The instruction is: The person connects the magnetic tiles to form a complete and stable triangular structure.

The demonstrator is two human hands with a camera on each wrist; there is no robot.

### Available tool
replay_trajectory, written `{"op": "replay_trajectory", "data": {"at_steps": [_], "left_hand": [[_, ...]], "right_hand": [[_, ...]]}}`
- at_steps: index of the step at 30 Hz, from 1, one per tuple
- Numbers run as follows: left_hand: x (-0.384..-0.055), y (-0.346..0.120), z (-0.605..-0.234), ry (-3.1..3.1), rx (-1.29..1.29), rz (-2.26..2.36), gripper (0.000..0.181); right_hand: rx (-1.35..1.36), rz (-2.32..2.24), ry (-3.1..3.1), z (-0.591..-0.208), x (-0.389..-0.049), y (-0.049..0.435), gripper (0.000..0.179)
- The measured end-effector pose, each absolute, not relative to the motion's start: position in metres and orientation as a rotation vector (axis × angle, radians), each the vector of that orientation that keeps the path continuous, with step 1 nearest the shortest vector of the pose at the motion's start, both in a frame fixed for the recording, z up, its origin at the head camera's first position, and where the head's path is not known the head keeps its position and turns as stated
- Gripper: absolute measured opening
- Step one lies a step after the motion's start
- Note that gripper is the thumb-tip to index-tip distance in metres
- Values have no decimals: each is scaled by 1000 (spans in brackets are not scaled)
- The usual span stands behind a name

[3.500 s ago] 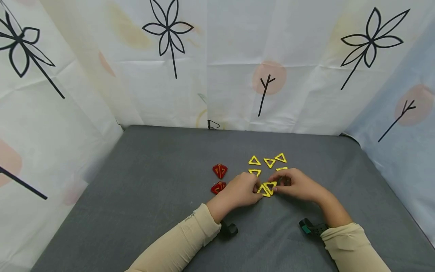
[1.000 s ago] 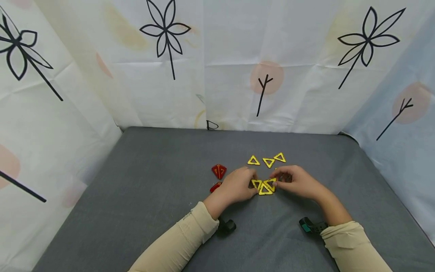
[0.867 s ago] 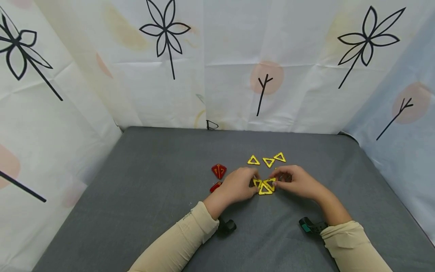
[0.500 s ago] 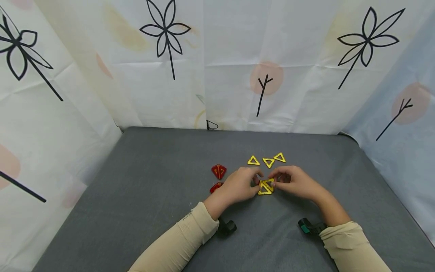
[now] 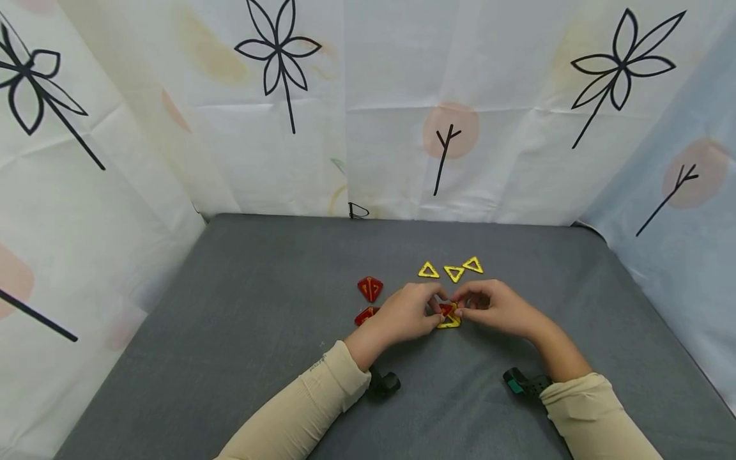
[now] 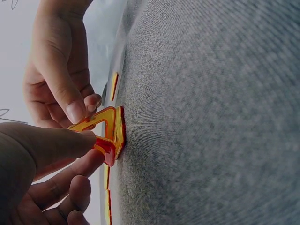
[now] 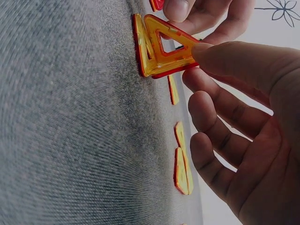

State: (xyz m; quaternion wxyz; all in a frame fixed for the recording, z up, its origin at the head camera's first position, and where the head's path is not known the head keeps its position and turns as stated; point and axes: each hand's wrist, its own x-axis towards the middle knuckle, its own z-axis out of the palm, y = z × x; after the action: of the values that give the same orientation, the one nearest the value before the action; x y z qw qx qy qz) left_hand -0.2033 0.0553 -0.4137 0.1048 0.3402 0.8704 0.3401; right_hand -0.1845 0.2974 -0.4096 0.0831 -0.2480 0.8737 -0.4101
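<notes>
Between both hands, triangular magnetic tiles meet in a small cluster. My right hand [image 5: 497,306] pinches a yellow triangular tile [image 7: 171,61], tilted up from the table, between thumb and fingers. Opposite it, my left hand [image 5: 409,311] pinches a red-edged triangular tile [image 6: 108,150], mostly covered by the thumb in the left wrist view. A further yellow tile [image 5: 448,324] stands at the near side of the cluster, its lower edge by the cloth. The two hands' fingertips are almost touching. The inner side of the cluster is partly hidden by the fingers.
Behind the hands lie three loose yellow triangular tiles [image 5: 428,271]. To the left, a red kite-shaped pair of tiles [image 5: 370,289] lies flat, with another red piece [image 5: 366,315] partly behind the left forearm. A patterned cloth wall [image 5: 391,160] rises behind the grey table [image 5: 259,287].
Earlier, tiles lay flat in a joined row with the left hand adding one on its side. Since then the hands have drawn together, and the outer tiles have folded up toward each other.
</notes>
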Motion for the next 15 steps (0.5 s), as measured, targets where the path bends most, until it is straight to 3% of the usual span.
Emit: {"op": "replay_trajectory", "data": {"at_steps": [15], "left_hand": [[-205,55,-417,2577,1045,894,24]], "right_hand": [[-759,-1199,2611,-410,-185,294,16]]}}
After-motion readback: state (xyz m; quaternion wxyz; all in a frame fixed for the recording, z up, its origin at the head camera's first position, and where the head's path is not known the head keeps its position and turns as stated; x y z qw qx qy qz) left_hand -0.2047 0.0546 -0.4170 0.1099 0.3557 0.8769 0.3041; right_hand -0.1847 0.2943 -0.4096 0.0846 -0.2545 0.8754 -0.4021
